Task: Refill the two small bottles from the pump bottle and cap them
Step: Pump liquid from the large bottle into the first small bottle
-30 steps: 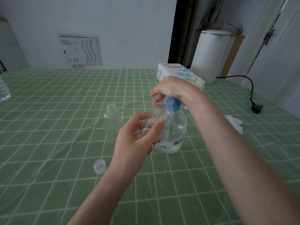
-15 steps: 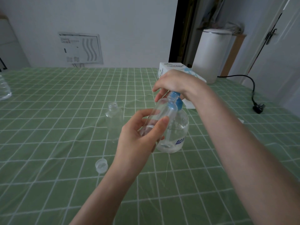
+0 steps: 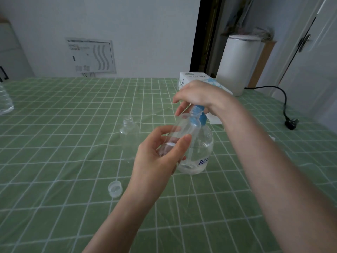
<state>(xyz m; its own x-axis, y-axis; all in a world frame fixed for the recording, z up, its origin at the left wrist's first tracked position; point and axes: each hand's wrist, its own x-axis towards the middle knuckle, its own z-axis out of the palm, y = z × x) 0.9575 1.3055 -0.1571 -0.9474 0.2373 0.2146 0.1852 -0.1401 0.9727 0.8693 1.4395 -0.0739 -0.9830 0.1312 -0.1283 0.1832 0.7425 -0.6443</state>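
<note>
Two hands shared the job: the left hand [image 3: 155, 159] gripped one small bottle [image 3: 176, 136], tilted so its mouth met the nozzle [image 3: 194, 120], while the right hand [image 3: 198, 95] curled over the top of the pump bottle [image 3: 201, 152] to press. The other bottle [image 3: 129, 136] stood open on the desk [image 3: 54, 143], a cap [image 3: 114, 189] nearby.

Dim, cool, even daylight; faint shadows, soft focus, wide-angle bending at edges.

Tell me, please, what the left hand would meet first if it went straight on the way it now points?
Most likely the pump bottle: the left hand, holding a small bottle, points forward and right at its clear body, which stands just beyond. Depth is unclear; they may nearly touch.
</note>
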